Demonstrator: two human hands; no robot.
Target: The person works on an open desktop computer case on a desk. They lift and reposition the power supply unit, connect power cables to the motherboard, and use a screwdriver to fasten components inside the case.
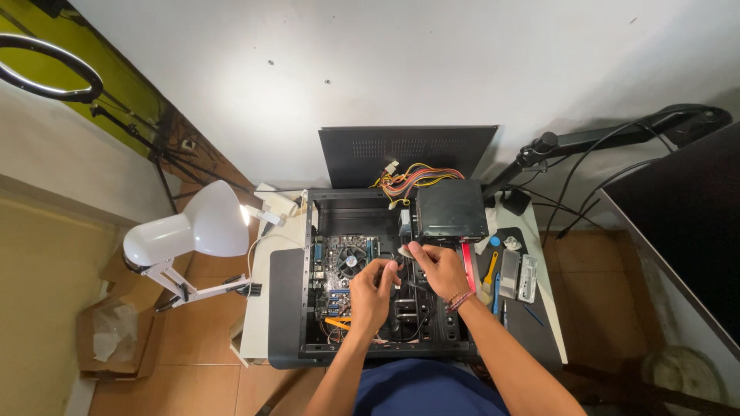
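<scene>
Inside the open case (308, 339), at 12 o'clock from the left hand (372, 289), both it and the right hand (441, 270) pinch closed on 1 thin black cable (399, 271), probably light, limp, best gripped at its plug.

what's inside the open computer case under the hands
Inside the computer case: a circuit board with a round fan, a black power box and coloured wires. Both hands cover the middle.

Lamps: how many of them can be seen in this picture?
2. A white desk lamp stands left of the open computer case; a ring light is top left. Others may be outside view.
</scene>
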